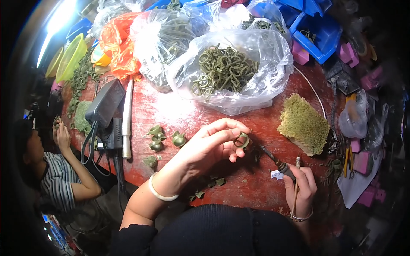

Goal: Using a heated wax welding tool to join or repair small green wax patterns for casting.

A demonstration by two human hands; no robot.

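Note:
My left hand (209, 143), with a pale bangle at its wrist, pinches a small green waxy-looking ring (241, 141) between thumb and fingers over the red table. My right hand (303, 190) is closed around a soldering iron (279, 164), a dark-handled tool whose thin metal tip points up and left, towards the ring. A gap shows between the tip and the ring. A thin wooden-coloured stick (295, 187) is also in my right hand, standing almost upright. Left of my left hand lie several rounded green ring pieces (156, 143).
Beyond my hands, an open clear bag (273, 85) holds a heap of green rings (226, 68). A rough green-yellow sponge-like block (304, 123) lies to the right. A grey box (105, 101) with cables stands left, near a co-worker's arm (81, 179). Blue bins (318, 40) sit far right.

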